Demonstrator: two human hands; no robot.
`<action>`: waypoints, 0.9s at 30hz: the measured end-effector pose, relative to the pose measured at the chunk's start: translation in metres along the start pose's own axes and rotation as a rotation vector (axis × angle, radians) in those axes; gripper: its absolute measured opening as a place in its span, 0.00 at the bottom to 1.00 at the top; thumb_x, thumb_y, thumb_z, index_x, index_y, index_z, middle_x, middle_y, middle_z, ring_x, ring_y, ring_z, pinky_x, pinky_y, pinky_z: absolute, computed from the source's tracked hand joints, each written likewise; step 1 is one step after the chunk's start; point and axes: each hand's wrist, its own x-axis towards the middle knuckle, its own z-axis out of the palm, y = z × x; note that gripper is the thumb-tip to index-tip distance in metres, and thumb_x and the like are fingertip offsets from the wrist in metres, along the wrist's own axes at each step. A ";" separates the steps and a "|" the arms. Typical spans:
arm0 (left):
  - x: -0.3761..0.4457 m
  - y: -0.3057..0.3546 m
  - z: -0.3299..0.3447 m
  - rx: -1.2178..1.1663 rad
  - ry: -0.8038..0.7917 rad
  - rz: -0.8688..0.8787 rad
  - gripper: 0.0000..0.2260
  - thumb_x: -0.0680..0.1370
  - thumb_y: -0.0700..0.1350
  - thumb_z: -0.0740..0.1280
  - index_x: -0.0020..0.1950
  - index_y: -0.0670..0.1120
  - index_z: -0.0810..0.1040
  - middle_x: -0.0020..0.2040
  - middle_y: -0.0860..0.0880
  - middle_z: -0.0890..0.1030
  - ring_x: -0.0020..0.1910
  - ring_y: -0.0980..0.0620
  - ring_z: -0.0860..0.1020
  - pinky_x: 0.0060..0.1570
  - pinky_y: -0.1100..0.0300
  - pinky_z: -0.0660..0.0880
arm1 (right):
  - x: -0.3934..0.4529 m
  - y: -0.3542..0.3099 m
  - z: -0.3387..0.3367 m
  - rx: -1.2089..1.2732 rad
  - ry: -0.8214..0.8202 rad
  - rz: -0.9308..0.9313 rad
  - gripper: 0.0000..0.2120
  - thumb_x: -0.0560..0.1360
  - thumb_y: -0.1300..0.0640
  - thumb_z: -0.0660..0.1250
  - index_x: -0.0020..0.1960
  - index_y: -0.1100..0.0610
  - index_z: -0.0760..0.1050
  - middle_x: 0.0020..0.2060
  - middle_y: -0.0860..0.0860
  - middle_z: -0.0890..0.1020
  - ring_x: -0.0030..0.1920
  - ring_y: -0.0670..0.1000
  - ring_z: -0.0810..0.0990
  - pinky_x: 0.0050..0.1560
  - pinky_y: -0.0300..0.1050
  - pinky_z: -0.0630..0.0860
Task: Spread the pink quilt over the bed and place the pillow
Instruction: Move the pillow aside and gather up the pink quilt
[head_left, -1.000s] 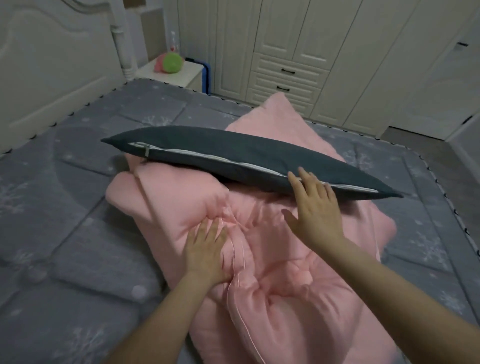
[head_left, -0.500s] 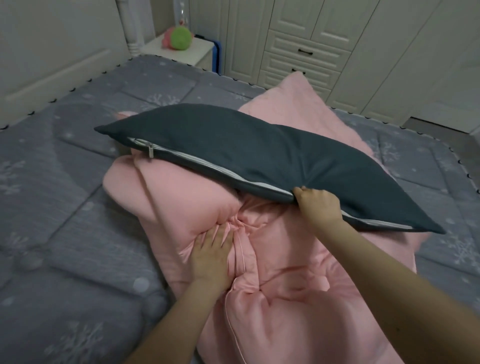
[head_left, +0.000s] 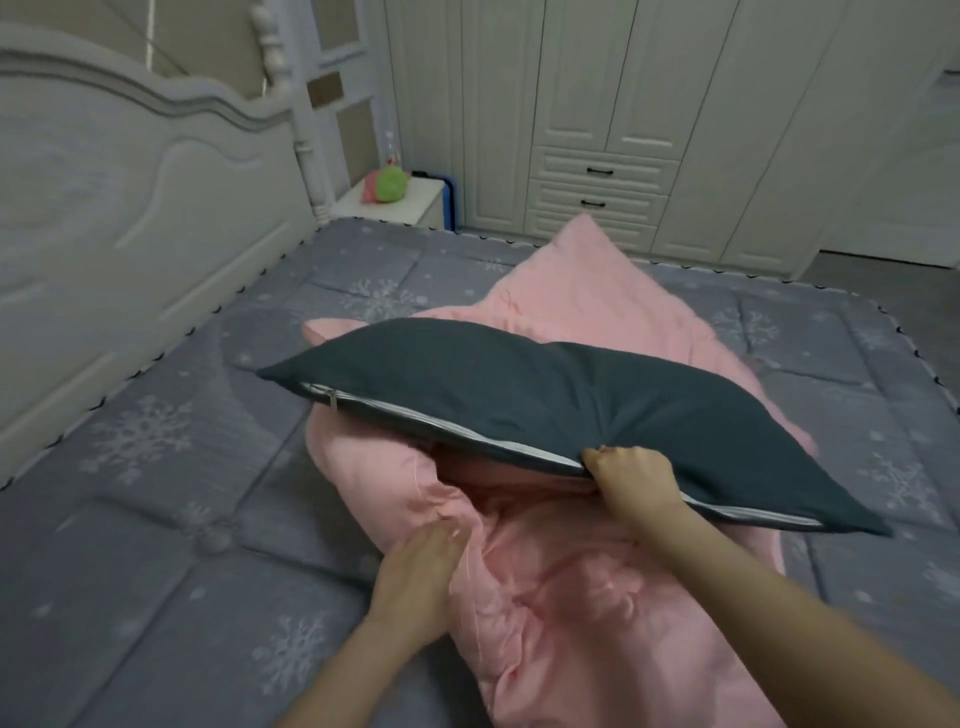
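Note:
A dark grey pillow (head_left: 545, 405) with a light zipper edge lies across a bunched pink quilt (head_left: 571, 597) in the middle of the bed (head_left: 130, 545), which has a grey snowflake-print cover. My right hand (head_left: 631, 480) grips the pillow's near zipper edge and holds that edge lifted off the quilt. My left hand (head_left: 421, 571) rests flat on the quilt's left fold, fingers together and pressing down. The quilt is folded and crumpled, with one corner pointing toward the far side of the bed.
A white carved headboard (head_left: 130, 208) runs along the left. A white nightstand (head_left: 395, 205) with a green and pink plush toy (head_left: 387, 184) stands at the far corner. White wardrobes with drawers (head_left: 597, 192) line the back wall beyond the bed's far edge.
My right hand went from lying open on the pillow to gripping its near edge and lifting it. My left hand stays on the quilt. The view has tilted up toward the headboard.

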 end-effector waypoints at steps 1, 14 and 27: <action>-0.004 0.006 -0.017 -0.049 0.097 0.049 0.28 0.54 0.46 0.73 0.55 0.51 0.77 0.50 0.52 0.80 0.47 0.51 0.79 0.46 0.60 0.73 | -0.007 0.004 -0.004 -0.019 -0.005 0.027 0.08 0.74 0.61 0.64 0.53 0.55 0.76 0.47 0.52 0.83 0.48 0.56 0.83 0.35 0.42 0.64; -0.063 0.126 -0.196 0.242 0.349 0.008 0.51 0.50 0.52 0.79 0.71 0.48 0.63 0.68 0.43 0.71 0.68 0.44 0.68 0.69 0.45 0.62 | -0.214 0.075 -0.129 0.079 0.353 -0.017 0.10 0.77 0.58 0.57 0.56 0.53 0.72 0.53 0.51 0.79 0.54 0.56 0.79 0.38 0.44 0.62; -0.161 0.304 -0.238 0.102 0.219 0.295 0.19 0.76 0.51 0.64 0.66 0.50 0.69 0.59 0.47 0.75 0.57 0.43 0.74 0.45 0.51 0.73 | -0.473 0.139 -0.175 -0.157 0.222 0.103 0.11 0.79 0.55 0.55 0.58 0.47 0.72 0.56 0.48 0.79 0.56 0.55 0.78 0.44 0.44 0.68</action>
